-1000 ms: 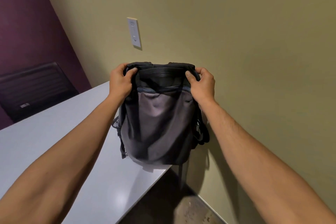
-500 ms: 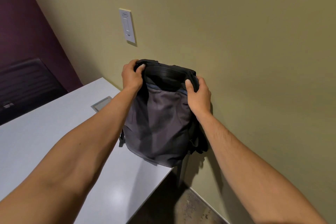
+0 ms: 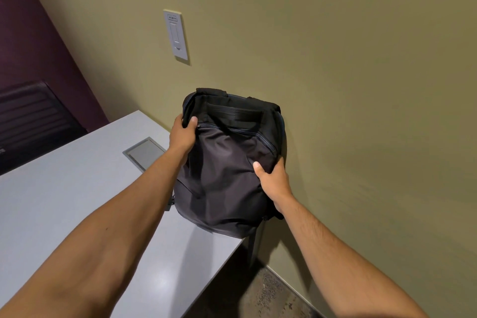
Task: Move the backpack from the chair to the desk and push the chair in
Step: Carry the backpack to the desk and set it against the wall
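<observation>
A dark grey and black backpack (image 3: 227,173) stands upright on the right end of the pale grey desk (image 3: 64,201), leaning back against the olive wall. My left hand (image 3: 182,137) grips its upper left corner near the zipper. My right hand (image 3: 273,181) holds its right side lower down, thumb pressed on the front fabric. The backpack's bottom sits close to the desk's right edge. No chair is in view.
A metal cable hatch (image 3: 144,153) is set into the desk just left of the backpack. A wall switch plate (image 3: 176,35) is above it. A dark panel (image 3: 31,121) stands against the purple wall at left. Speckled floor (image 3: 273,299) shows below the desk's corner.
The backpack has settled further onto the desk and against the wall. My right hand slid from the top corner down to the bag's right side. The left hand stays at the top left.
</observation>
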`<action>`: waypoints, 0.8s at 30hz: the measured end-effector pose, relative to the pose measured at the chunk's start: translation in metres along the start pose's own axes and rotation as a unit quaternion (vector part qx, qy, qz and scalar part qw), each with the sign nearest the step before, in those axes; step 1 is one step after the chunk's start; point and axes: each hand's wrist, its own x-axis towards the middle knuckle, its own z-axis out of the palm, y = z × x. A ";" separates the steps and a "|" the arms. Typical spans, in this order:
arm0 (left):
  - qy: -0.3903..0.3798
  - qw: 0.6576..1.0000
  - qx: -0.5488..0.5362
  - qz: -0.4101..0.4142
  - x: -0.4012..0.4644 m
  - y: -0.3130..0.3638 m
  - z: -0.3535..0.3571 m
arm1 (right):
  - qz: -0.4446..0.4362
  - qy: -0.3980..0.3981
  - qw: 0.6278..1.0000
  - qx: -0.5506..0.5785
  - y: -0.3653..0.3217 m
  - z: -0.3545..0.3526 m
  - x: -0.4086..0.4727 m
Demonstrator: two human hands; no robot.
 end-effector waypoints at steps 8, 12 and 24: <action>-0.018 0.996 -0.070 -0.049 0.029 0.011 -0.001 | -0.013 -0.037 0.998 0.040 0.003 0.007 0.009; -0.039 0.997 -0.066 -0.020 0.043 0.022 0.007 | 0.001 -0.041 0.996 0.085 0.008 0.012 0.018; -0.160 0.986 0.043 0.025 0.031 0.003 0.012 | 0.009 -0.073 0.995 0.066 0.012 0.018 0.019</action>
